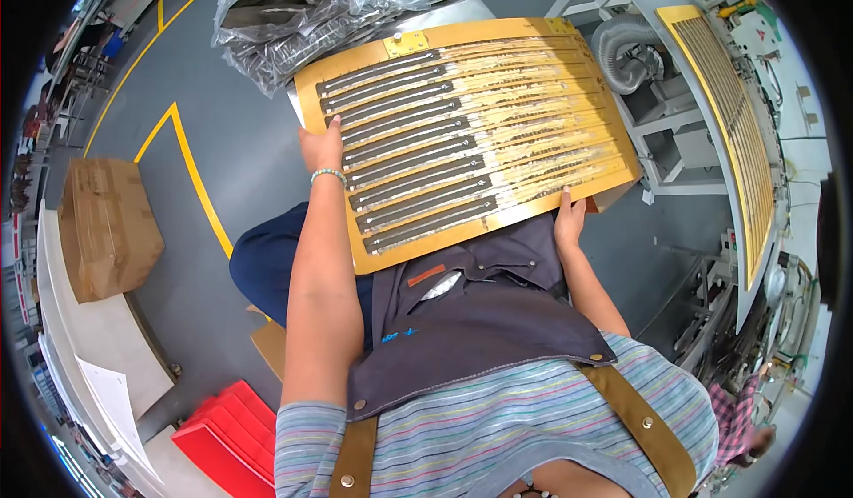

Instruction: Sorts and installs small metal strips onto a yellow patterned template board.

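A yellow slotted board (pixel 524 200) lies in front of me, slightly tilted, its near edge above my lap. Its left half carries several dark narrow strips (pixel 378 72), side by side in rows, each with a small shiny piece at its right end; they look like zippers. On the right half the slots show bare, with whitish worn patches. My left hand (pixel 322 149) is closed on the board's left edge, thumb on top. Near the right front corner my right hand (pixel 570 221) grips the board's edge, thumb above and its other fingers partly hidden beneath.
Clear plastic bags with dark contents (pixel 302 18) lie beyond the board. To the right stand a white frame with a flexible hose (pixel 626 54) and a second yellow slotted board (pixel 724 125). A cardboard box (pixel 111 227) and a red bin (pixel 231 440) are at left. Another person (pixel 737 427) is at far right.
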{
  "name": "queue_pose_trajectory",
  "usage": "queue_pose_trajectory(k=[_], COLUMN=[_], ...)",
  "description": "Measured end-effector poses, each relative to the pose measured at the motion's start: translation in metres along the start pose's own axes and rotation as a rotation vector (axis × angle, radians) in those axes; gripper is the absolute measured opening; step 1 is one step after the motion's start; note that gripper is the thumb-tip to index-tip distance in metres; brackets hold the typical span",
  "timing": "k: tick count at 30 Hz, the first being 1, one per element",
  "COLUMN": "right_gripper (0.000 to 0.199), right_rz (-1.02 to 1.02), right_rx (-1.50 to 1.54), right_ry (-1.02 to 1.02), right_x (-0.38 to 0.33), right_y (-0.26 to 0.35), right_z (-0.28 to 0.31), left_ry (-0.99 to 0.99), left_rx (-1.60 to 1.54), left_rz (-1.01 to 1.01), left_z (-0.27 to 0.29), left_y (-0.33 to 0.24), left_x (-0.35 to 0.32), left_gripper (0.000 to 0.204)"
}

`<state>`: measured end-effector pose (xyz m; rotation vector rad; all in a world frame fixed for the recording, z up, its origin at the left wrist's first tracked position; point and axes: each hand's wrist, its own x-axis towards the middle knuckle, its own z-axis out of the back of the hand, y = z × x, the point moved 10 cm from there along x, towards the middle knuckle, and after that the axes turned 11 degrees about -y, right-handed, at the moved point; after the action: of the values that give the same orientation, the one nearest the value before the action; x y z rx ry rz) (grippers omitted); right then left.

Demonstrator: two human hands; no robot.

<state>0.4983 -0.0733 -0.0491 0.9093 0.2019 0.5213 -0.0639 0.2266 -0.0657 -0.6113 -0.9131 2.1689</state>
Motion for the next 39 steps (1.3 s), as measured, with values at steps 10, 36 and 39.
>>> queue_pose_trajectory(k=[10,36,39], right_gripper=[0.043,0.053,0.049], right_rz=[-0.635,-0.086,-0.048], right_rx=[1.312,1.276,1.408], right_ry=[-0.057,0.315,0.14], right_x=[0.037,-0.02,-0.008], right_y=[-0.044,0.157,0.129], right_z=[-0.037,0.237,0.285], left_ry=[0.896,0.335,0.526], left_rx=[-0.798,-0.091,-0.348], left_rz=[0.101,-0.359,-0.537], left_z=[0.0,0.275,0.245], left_y=[-0.034,-0.037,-0.131], left_x=[-0.076,-0.197,-0.197], left_gripper=[0.05,0.046,0.045])
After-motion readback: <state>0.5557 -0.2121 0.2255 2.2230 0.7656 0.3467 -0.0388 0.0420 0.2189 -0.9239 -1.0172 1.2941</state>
